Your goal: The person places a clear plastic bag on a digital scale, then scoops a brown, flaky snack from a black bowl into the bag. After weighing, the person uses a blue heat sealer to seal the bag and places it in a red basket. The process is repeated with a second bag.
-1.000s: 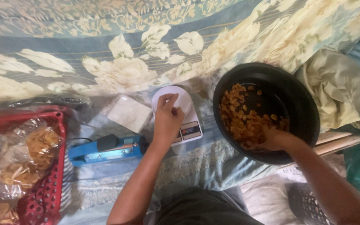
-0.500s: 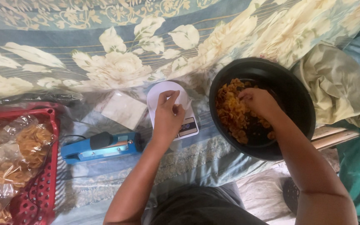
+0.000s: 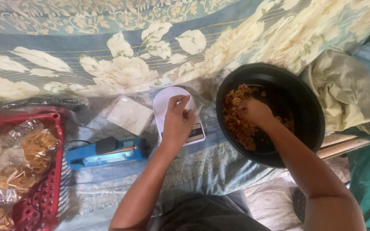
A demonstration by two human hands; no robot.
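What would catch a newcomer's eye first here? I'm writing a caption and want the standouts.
The big black bowl at right, where the right hand digs into orange-brown snacks. At centre, the left hand rests over a small white kitchen scale on the floral cloth. At far left, a red basket holds bagged snacks, with a blue sealer beside it.

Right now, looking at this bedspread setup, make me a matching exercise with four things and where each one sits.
Things:
1. black bowl
2. white kitchen scale
3. blue heat sealer
4. red basket

Places:
A. far left, holding bagged snacks
B. under the left hand
C. between basket and scale
D. around the right hand, holding loose snacks

Pairs: 1-D, 2-B, 3-C, 4-A
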